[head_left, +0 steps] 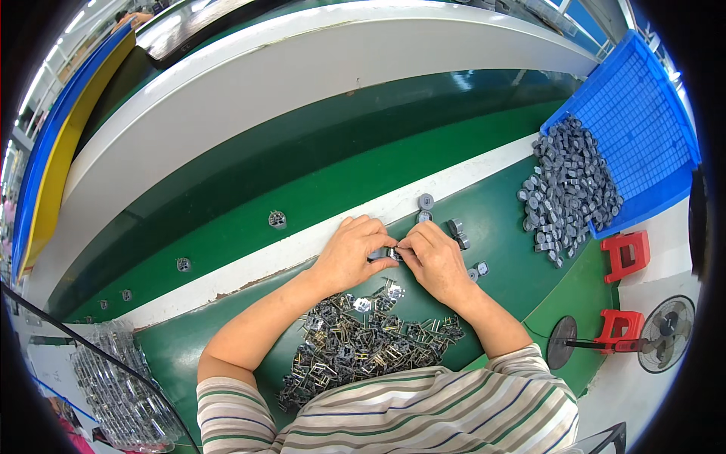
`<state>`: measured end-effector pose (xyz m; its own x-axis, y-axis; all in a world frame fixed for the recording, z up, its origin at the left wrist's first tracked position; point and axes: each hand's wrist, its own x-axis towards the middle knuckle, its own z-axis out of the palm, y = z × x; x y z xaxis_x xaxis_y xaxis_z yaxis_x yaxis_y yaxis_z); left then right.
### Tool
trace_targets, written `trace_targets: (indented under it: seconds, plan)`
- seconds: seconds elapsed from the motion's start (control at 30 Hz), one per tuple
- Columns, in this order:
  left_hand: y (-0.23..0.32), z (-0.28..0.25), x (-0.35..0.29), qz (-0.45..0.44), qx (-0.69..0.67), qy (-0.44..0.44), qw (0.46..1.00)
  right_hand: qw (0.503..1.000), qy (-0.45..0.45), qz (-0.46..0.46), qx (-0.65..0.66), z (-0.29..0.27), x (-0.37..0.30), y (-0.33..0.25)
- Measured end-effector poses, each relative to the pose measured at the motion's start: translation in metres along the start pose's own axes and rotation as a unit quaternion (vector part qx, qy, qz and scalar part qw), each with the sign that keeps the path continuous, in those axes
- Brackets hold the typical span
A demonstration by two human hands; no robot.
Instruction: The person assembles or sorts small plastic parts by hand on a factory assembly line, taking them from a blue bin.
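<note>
Small part (392, 254), half-hidden, looked light, stiff, best held by its edges, left hand (352, 251) and right hand (435, 261) pinching it!

From my remote seat I see the left hand (349, 253) and right hand (436, 261) pinching a small part (392, 254) over the green table (499, 216). Pinned pieces (363, 337) lie heaped beside the striped shirt (431, 412); grey caps (567, 181) (quite a mound) spread from a blue crate (643, 106).
</note>
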<state>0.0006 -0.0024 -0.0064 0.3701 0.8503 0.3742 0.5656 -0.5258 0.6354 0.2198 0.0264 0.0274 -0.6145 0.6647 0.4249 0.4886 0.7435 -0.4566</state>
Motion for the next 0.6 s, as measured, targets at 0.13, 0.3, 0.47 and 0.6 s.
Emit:
trace_targets:
  seconds: [0.13, 0.3, 0.47, 0.6]
  plan:
    - [-0.001, 0.001, 0.000, -0.012, 0.001, -0.009, 1.000, 1.000, 0.005, 0.000, 0.028, 0.004, -0.003, 0.005]
    - [0.003, -0.006, 0.005, -0.040, -0.037, 0.015, 0.998, 0.974, -0.044, 0.151, 0.161, -0.016, -0.002, 0.000]
    - [-0.031, -0.017, 0.010, -0.160, -0.055, 0.199, 0.965, 0.952, -0.186, 0.082, 0.228, -0.014, -0.003, -0.009]
    - [-0.045, -0.034, 0.004, -0.233, 0.153, 0.159, 0.947, 0.933, -0.190, 0.147, 0.269, -0.009, -0.005, -0.002]
